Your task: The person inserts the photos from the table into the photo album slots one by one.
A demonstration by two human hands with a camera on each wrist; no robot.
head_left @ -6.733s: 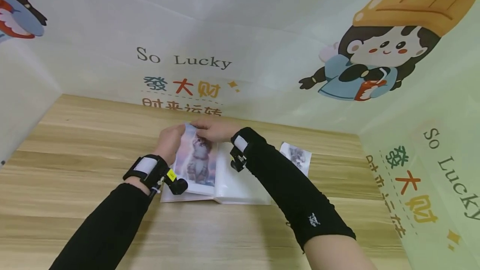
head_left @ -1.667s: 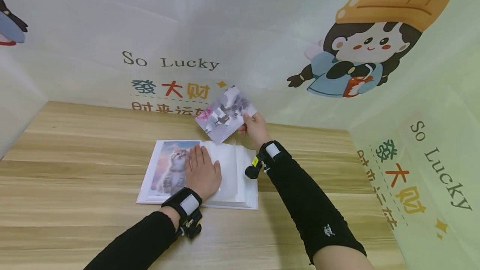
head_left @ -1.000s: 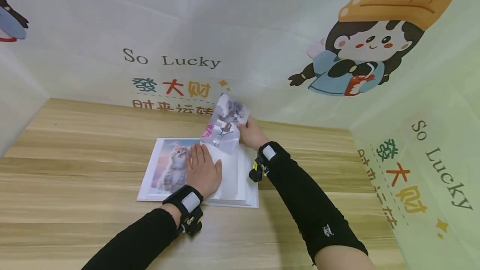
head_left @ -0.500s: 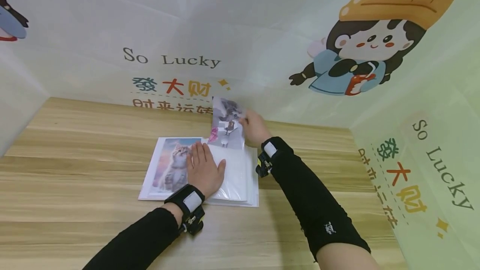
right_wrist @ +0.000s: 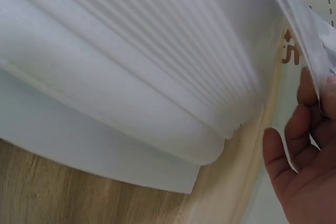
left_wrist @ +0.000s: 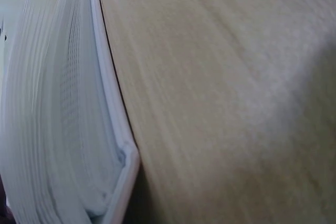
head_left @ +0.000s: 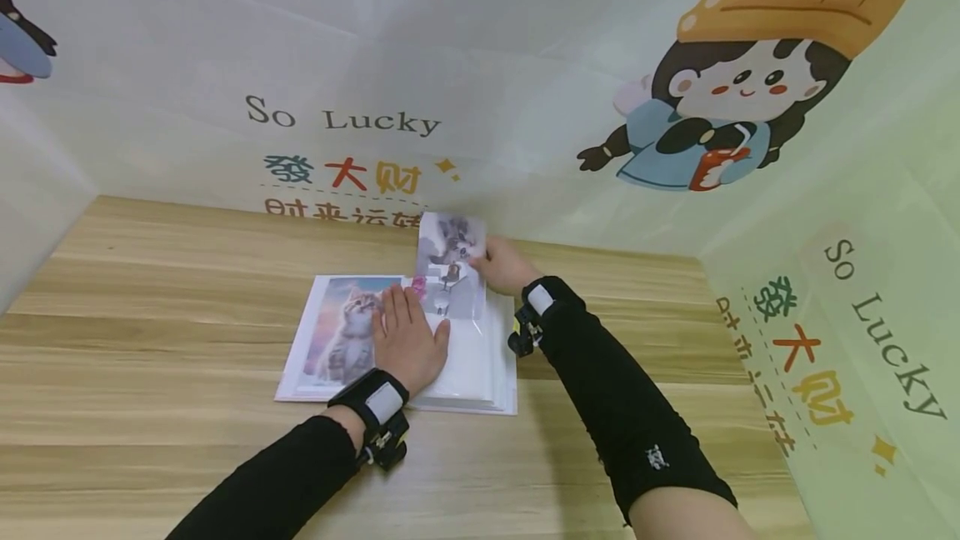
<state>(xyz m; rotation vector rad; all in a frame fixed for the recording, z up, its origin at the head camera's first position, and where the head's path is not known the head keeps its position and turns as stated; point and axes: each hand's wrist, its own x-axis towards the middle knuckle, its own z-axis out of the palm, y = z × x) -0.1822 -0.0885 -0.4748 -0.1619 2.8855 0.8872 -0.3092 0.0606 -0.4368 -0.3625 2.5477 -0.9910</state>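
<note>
A white photo album (head_left: 457, 365) lies spread on the table, its stacked sleeve edges (left_wrist: 47, 108) filling the left side of the left wrist view. On its left page shows a kitten picture (head_left: 348, 332). My left hand (head_left: 408, 340) rests flat across the middle of the album, fingers straight. With my right hand (head_left: 506, 265) I pinch the right edge of a grey kitten photo (head_left: 452, 244). That photo's lower part sits inside the clear sleeve of the right page, while its upper part sticks out beyond the page's far edge. In the right wrist view, fingers (right_wrist: 302, 129) curl at the photo's edge.
The wood-grain table (head_left: 187, 315) runs back to a pale printed backdrop (head_left: 525, 107) with cartoon figures and lettering. Wrist cameras (head_left: 386, 440) on black bands sit below both hands, close to the album.
My right hand picked up the grey kitten photo from the table, brought it over the album, turned it upright and slid it partway into the sleeve. My left hand stayed flat lately.
</note>
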